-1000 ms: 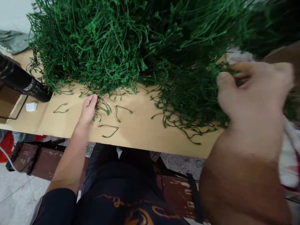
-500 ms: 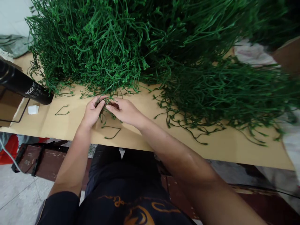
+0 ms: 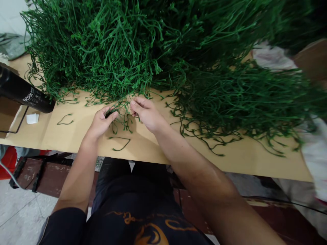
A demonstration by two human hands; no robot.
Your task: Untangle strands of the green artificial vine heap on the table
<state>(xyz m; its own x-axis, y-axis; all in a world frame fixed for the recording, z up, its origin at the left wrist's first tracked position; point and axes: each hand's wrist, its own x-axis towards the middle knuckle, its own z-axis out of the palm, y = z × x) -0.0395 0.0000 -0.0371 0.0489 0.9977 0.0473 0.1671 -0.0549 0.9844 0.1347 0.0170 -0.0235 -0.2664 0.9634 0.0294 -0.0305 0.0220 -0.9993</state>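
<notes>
A small sprig of green plastic strands is held at the near edge of the heap of green strands, just where the heap's loose ends trail onto the cardboard sheet. The sprig is pinched at one side by the left hand, whose thumb and forefinger are closed together on a dark clump of its stems. At the other side it is taken by the right hand, whose fingertips are drawn together on the strands close under the heap's fringe. The two hands are set near each other, with only the sprig between them, and both are lifted slightly off the sheet.

Just in front of the heap, nearer the person than the hands, a single bent strand is laid flat on the sheet. A second loose strand is seen to the left of the hands, a little clear of the heap's fringe. Further left, at the heap's left corner, a black bottle is laid on its side, and a small white scrap is placed just beside it. Behind the heap's left end a grey cloth is partly shown. To the right of the heap a pale patterned cloth is draped past the sheet's edge.
</notes>
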